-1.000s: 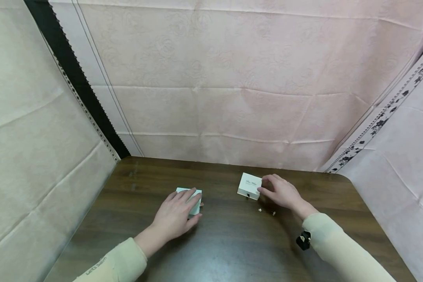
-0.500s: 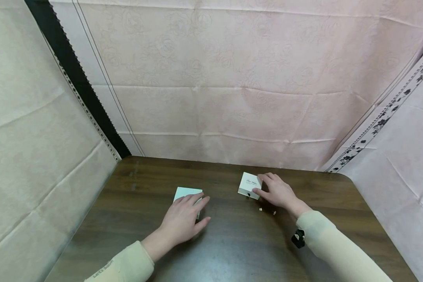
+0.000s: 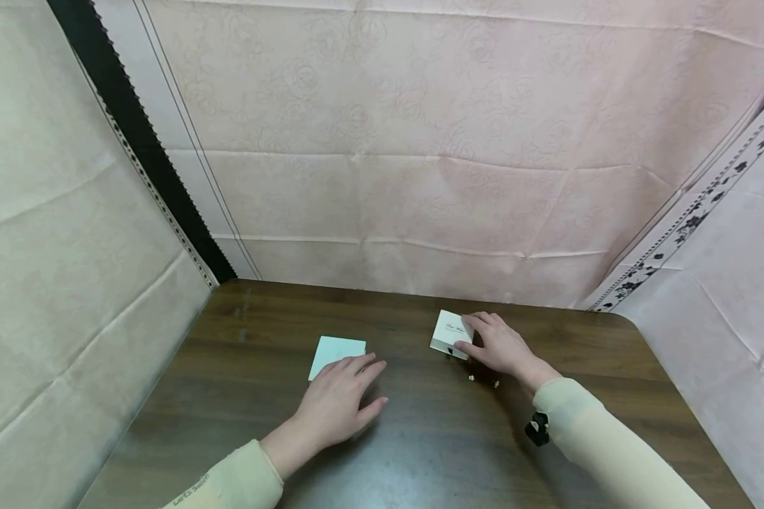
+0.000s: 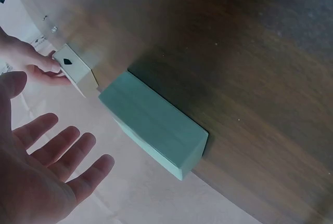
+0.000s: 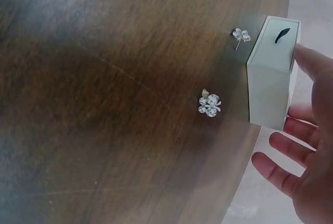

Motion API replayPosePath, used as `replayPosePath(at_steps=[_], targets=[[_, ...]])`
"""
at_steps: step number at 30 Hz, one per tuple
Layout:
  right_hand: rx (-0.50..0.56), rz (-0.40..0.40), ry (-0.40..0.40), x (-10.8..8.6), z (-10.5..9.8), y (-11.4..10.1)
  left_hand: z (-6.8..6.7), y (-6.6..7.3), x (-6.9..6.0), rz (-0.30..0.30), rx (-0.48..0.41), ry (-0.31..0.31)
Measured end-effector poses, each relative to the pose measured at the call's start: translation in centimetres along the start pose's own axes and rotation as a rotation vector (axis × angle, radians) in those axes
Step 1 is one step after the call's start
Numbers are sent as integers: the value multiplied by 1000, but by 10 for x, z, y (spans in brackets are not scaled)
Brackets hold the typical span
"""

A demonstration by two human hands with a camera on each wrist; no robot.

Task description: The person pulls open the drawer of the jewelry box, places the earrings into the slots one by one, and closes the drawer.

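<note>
Two boxes sit on the worktop (image 3: 420, 452): the white box (image 3: 448, 329) and, well apart to its left, the green box (image 4: 151, 120). The right hand (image 3: 499, 345) pinches the white box at its right side, its grip holding it between thumb and fingers. Just in front of the white box, toward its right, lie earrings (image 5: 209, 105) (both with clear stones). Left of the white box, the left hand (image 3: 337, 401) has its grip wide, fingers spread, near the green box.

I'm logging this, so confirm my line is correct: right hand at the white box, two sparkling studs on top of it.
Wrong on the studs: the right wrist view shows them on the table, beside the white box. The rest stands.
</note>
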State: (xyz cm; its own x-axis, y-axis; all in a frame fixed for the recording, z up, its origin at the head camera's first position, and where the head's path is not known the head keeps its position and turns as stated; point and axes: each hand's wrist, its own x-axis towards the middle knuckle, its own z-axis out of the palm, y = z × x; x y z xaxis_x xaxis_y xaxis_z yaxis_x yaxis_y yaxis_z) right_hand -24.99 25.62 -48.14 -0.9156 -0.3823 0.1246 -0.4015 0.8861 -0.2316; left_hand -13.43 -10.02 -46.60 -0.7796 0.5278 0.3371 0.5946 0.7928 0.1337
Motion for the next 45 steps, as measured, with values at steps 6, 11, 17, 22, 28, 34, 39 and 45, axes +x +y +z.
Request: replayPosePath(at_steps=[6,11,17,22,28,34,39,45], targets=[[10,-35,-20,1,-1,0,2,3,-1,1,-18,-12],[14,-79,-63,2,-2,-3,4,6,-2,4,-32,-32],[32,-156,-129,5,-8,-11,4,8,-3,10,-36,-47],[37,-236,-192,6,-13,-21,3,8,-5,18,-34,-51],[34,-298,-275,4,-17,-34,3,6,-6,27,-26,-52],[33,-314,-283,4,-17,-41,4,5,-7,29,-28,-41],[33,-324,-259,2,-15,-43,4,4,-8,30,-29,-39],[27,-215,-155,-5,-12,-46,4,4,-7,27,-29,-41]])
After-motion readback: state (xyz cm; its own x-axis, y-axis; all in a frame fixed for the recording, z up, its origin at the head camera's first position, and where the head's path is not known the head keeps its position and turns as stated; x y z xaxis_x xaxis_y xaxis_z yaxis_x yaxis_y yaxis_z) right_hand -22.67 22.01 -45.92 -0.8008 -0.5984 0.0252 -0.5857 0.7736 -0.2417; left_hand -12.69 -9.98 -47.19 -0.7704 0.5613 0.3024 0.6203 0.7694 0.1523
